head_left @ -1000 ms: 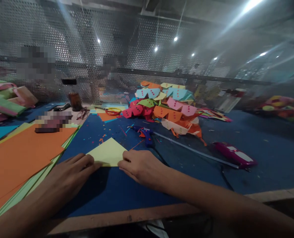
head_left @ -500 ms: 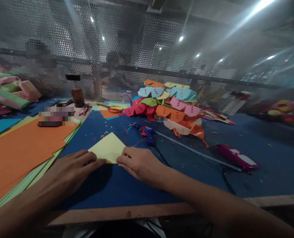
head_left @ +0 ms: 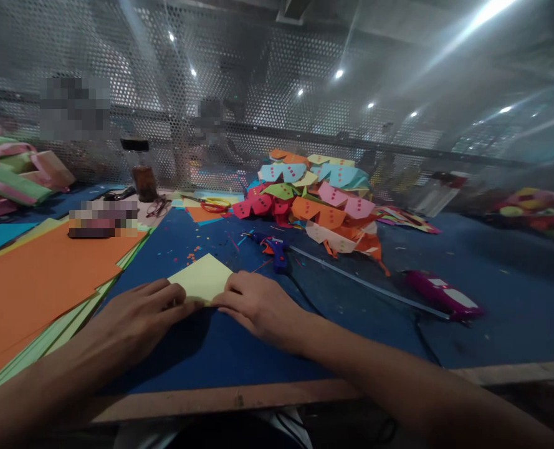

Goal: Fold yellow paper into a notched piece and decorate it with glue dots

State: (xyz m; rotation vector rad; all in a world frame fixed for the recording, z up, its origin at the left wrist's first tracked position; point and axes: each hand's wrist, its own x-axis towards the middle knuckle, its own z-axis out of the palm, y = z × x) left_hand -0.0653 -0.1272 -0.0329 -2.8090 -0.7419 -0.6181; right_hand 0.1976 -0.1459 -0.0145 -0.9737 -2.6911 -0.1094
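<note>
A pale yellow sheet of paper [head_left: 206, 275] lies on the blue tabletop, one corner pointing away from me and its near edge folded. My left hand [head_left: 157, 312] pinches that near edge at the left, fingers curled. At the right end of the same edge, my right hand [head_left: 253, 305] grips the paper between thumb and fingers, close to the left fingertips. The hands cover the sheet's side corners. Beyond the right hand rests a blue glue gun [head_left: 277, 248] with an orange trigger.
Large orange and green sheets [head_left: 47, 280] are stacked at left. Folded coloured paper pieces [head_left: 323, 199] pile up at the back. Also there are scissors [head_left: 215, 204], a jar [head_left: 143, 178], a purple device [head_left: 445, 294] and a pale strip [head_left: 365, 284]. Paper scraps dot the table.
My right hand has shifted slightly left and up along the near edge, closer to my left hand. Less of the yellow paper shows now. The view has moved a little.
</note>
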